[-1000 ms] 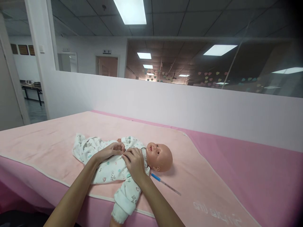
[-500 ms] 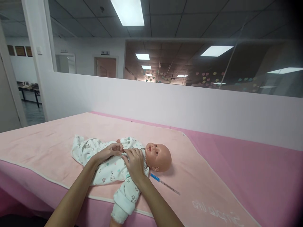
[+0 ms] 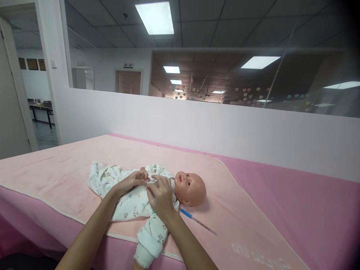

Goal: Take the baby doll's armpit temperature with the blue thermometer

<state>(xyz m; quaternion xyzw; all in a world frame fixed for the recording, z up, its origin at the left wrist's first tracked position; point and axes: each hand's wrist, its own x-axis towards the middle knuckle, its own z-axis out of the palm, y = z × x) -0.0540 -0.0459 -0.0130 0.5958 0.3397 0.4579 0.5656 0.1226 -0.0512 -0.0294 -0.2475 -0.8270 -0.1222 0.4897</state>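
Observation:
A baby doll (image 3: 191, 188) in a white printed romper (image 3: 128, 202) lies on its back on a light pink blanket (image 3: 70, 168), head to the right. My left hand (image 3: 132, 182) rests on the doll's chest with its fingers pinched on the romper's front. My right hand (image 3: 160, 197) lies over the upper chest just below the doll's chin, fingertips closed on the same fabric edge opposite the left hand. One romper sleeve (image 3: 150, 238) hangs toward the table's near edge.
A thin thermometer with a blue end (image 3: 198, 222) lies on the blanket just right of the doll's head. The blanket covers a darker pink table top (image 3: 309, 210). A white partition wall (image 3: 225, 127) with a glass window above runs behind the table.
Both hands stay on the doll's chest, with only small finger shifts at the romper's front. The view has shifted slightly.

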